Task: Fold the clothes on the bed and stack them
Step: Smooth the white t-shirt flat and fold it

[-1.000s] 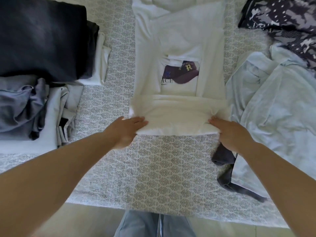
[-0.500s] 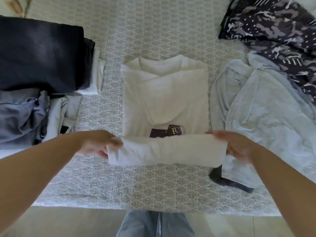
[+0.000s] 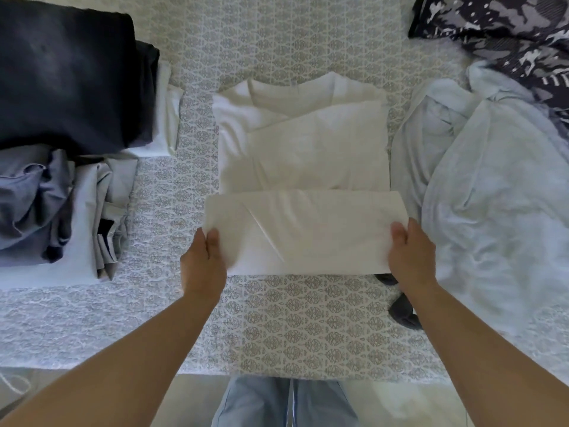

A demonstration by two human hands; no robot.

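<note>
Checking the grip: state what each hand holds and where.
Both hold the white shirt: left hand at its folded flap's left end, right hand at the right end.

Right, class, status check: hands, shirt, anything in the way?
Left hand and right hand grip the white T-shirt by its folded lower part. Pale blue garment lies beside it, unfolded.

We see a bed (image 3: 308,328) under a grey-patterned white cover. Between our left hand (image 3: 203,266) and right hand (image 3: 411,257) lies a white shirt (image 3: 303,149), its near part folded up. Beyond the right hand sprawls a pale blue garment (image 3: 492,186), a dark cloth (image 3: 403,314) showing beside that wrist, and a dark patterned fabric (image 3: 505,35) farther off. Left of the left hand lie a dark folded piece (image 3: 67,72) and, nearer, grey and pale folded clothes (image 3: 61,211)
</note>
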